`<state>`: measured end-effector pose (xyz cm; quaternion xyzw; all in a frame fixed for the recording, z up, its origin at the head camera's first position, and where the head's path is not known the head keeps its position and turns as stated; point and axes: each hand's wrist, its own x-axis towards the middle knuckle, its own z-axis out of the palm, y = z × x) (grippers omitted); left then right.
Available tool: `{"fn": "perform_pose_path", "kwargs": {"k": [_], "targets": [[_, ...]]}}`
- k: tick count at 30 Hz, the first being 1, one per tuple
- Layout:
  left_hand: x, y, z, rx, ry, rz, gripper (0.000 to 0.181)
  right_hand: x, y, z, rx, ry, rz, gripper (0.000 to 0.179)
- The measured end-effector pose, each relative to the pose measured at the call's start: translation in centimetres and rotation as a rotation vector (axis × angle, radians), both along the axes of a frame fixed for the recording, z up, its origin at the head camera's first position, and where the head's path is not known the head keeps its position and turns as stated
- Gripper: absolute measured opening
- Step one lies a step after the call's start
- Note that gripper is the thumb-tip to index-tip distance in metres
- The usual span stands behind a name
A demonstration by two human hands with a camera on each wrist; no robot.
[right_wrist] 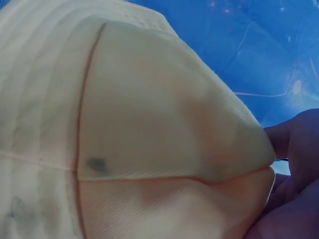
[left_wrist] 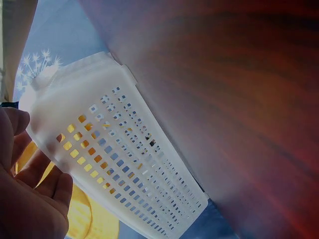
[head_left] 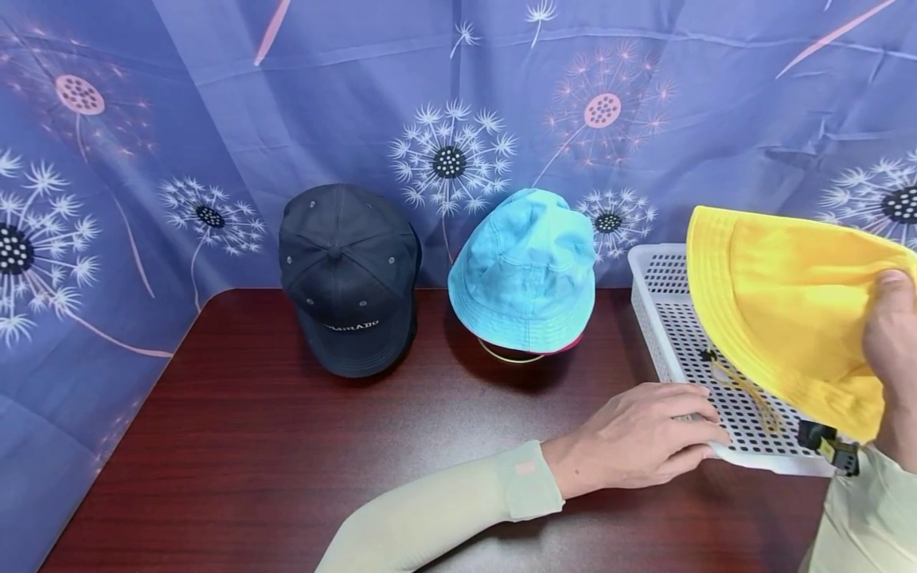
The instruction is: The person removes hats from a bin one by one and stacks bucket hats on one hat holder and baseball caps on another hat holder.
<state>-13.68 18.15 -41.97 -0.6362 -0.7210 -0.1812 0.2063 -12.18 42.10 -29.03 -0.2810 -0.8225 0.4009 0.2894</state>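
Note:
My right hand (head_left: pixel 891 342) pinches a yellow bucket hat (head_left: pixel 795 310) by its crown. The hat is held on its side above the right part of a white perforated plastic basket (head_left: pixel 648 318), its brim facing left. In the right wrist view the hat's panel (right_wrist: pixel 149 109) and stitched brim fill most of the picture, with fingers at the crown tip. My left hand (head_left: pixel 645 438) grips the basket's near left corner, fingers over the rim. Seen from the left wrist, the fingers (left_wrist: pixel 42 169) curl at the rim. A thin yellow cord (head_left: pixel 745 390) shows against the basket's floor.
A dark navy baseball cap (head_left: pixel 344 278) with lettering stands at the back left of the dark red wooden table (head_left: pixel 236 446). Right of it, a light blue bucket hat (head_left: pixel 526 270) sits over something with a red edge. A blue dandelion-print cloth (head_left: pixel 322 103) hangs behind.

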Motion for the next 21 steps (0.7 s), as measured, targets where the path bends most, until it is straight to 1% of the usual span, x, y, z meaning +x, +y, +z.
{"fn": "perform_pose_path", "kwargs": {"k": [2,4,8,12,15,19,21], "targets": [[0.0,0.0,0.0,0.0,-0.001,-0.003,0.03,0.2,-0.2,0.1,-0.006,-0.01,-0.008,0.021],[-0.1,0.1,0.0,0.0,-0.001,-0.005,0.03,0.4,-0.2,0.3,-0.021,-0.05,-0.024,0.017],[-0.1,0.1,0.1,0.006,-0.01,-0.015,0.03,0.6,-0.8,0.7,-0.11,-0.061,-0.054,0.012],[0.0,0.0,0.1,0.014,-0.017,-0.015,0.031,0.8,-1.6,1.1,-0.14,-0.022,-0.048,0.015],[0.0,-0.1,0.1,0.015,-0.017,-0.008,0.031,0.8,-2.1,1.2,-0.116,0.021,-0.033,0.018],[0.1,-0.2,0.1,0.026,-0.043,-0.012,0.033,0.9,-2.7,1.0,-0.067,0.09,-0.016,0.017],[0.0,-0.2,0.0,0.042,-0.052,-0.014,0.033,1.1,-2.9,1.0,-0.062,0.122,-0.019,0.016]]}}
